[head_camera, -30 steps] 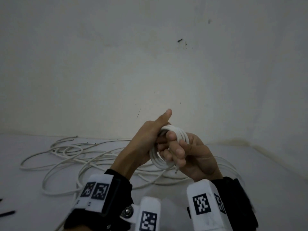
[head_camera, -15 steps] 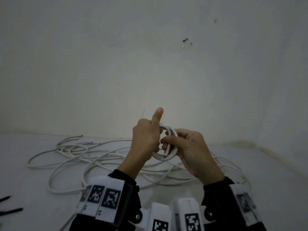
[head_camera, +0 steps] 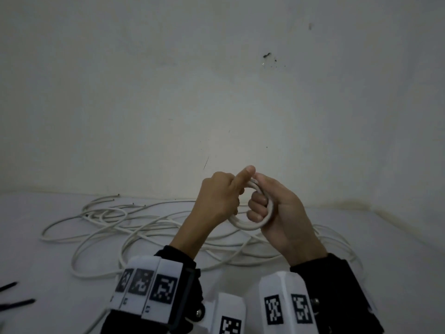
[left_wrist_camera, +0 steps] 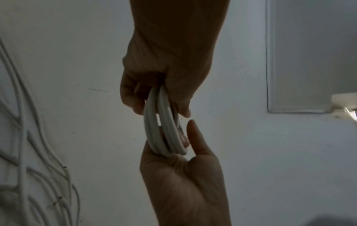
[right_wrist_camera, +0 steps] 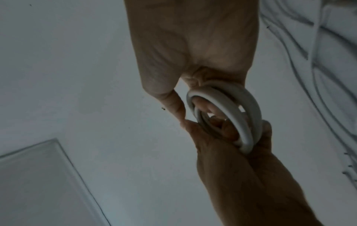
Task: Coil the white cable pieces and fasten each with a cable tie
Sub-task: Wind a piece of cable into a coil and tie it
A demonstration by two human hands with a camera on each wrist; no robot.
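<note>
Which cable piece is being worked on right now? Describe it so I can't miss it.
Look above the loose cables sprawled on the white surface below the wall. The coil is held up between both hands: the only piece wound into a small tight ring, not lying slack.

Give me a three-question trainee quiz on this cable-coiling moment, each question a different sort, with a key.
1. True or false: a cable tie is already fastened round the coil.
2. Multiple choice: the black ties lie
A. inside the coil
B. on the surface at the far left, apart from both hands
C. in the right hand
3. Fill in: the coil is held by ___ hands, above the loose cables.

Key
1. False: no tie shows on it in any view.
2. B
3. Both: the left hand grips one side and the right hand's fingers curl through the ring.
</note>
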